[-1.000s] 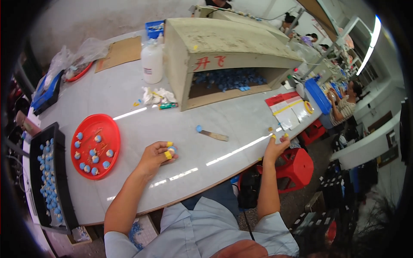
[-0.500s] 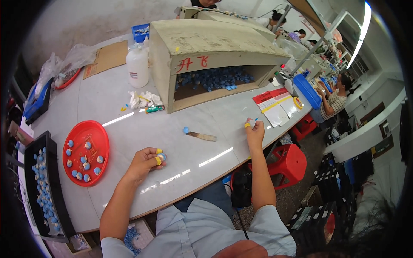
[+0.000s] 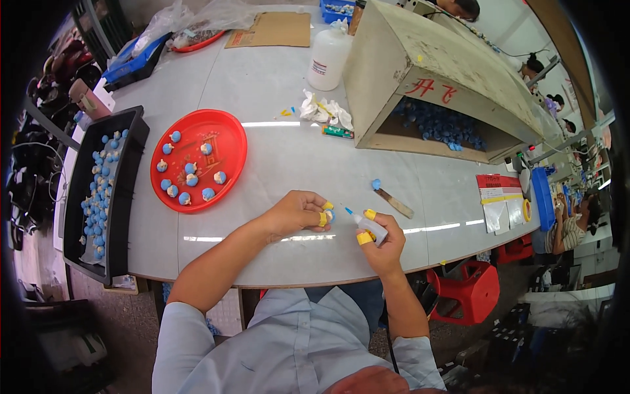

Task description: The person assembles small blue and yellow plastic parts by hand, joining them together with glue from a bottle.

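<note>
My left hand (image 3: pixel 296 215) pinches a small blue-and-white piece (image 3: pixel 330 215) between thumb and forefinger, both wrapped in yellow tape at the tips. In my right hand (image 3: pixel 385 251) is a small whitish squeeze bottle (image 3: pixel 371 228), its blue nozzle pointing at that piece with a small gap between them. Yellow tape also wraps two right fingertips. Beyond the right hand lies a worn flat stick (image 3: pixel 396 203), with a blue piece (image 3: pixel 376 184) at its far end. To the left, a red round tray (image 3: pixel 226 141) carries several similar blue-and-white pieces.
A long black tray (image 3: pixel 121 230) full of such pieces stands at the far left. A beige box-shaped housing (image 3: pixel 387 72) with blue parts inside occupies the back right, beside a white bottle (image 3: pixel 326 62) and crumpled tissue (image 3: pixel 325 110). Red stools (image 3: pixel 469 289) stand right of the table edge.
My view has turned left, so the table's things appear farther right. My hands have come close together, the right one bringing the squeeze bottle beside the left hand's piece.
</note>
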`<action>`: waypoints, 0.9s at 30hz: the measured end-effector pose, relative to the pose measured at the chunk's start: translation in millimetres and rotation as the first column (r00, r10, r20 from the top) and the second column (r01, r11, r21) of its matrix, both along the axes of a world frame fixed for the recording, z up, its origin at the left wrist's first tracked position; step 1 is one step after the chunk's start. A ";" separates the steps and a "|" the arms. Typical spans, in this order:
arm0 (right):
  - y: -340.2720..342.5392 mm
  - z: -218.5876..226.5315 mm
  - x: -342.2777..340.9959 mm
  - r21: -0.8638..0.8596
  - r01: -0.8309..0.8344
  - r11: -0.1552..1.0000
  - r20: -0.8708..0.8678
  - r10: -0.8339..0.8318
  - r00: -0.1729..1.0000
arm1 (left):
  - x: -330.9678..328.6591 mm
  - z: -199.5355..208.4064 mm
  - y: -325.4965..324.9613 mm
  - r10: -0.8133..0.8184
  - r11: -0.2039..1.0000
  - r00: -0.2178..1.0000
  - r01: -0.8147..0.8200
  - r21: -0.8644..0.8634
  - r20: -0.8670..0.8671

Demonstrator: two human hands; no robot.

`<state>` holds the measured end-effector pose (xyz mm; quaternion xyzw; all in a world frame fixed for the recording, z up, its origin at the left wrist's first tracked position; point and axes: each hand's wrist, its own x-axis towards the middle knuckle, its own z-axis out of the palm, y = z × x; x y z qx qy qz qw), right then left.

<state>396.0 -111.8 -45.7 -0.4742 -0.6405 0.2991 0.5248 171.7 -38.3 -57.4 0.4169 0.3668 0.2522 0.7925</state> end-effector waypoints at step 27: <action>1.0 -12.9 -15.6 0.456 -0.037 0.889 0.308 -0.118 0.944 | -3.0 5.7 -3.2 -0.049 0.998 0.998 0.050 0.030 -0.043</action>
